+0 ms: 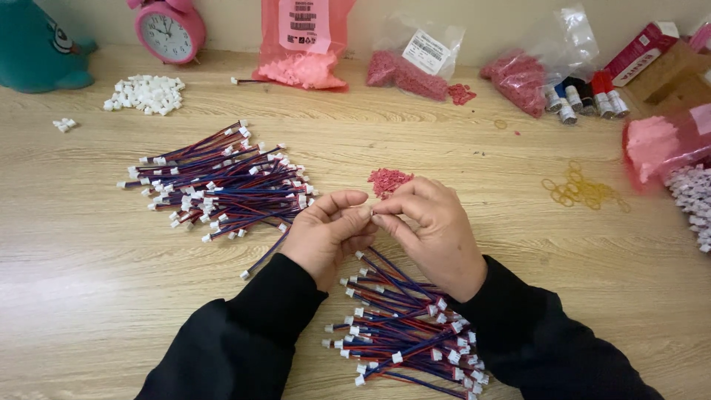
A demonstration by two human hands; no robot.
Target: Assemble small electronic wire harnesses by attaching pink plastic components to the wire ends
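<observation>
- We start at the far left of the table, where a teal toy sits, with a pink clock just right of it.
- Right of the toy, below the clock, lies a small heap of white plugs.
- Down and right of the plugs we see the big wire pile. Its red and blue wires have white ends, and the pile lies spread wide. We think these may be the finished ones, but we cannot tell for sure.
- Right of that pile is our left hand. Its fingers are pinched tight on something tiny.
- Our right hand touches it, fingertip to fingertip, and it is pinched narrow too. We think both hold one wire end, but it is too small for us to see.
- Just above the hands sits a little heap of red bits, right of the big wire pile.
- Below the hands, down and right of the big pile, lies a second wire pile. It is smaller, so we guess much of the work is done and some is left.
- Far right of the big pile we see yellow rubber bands, and pink bags along the back wall.
</observation>
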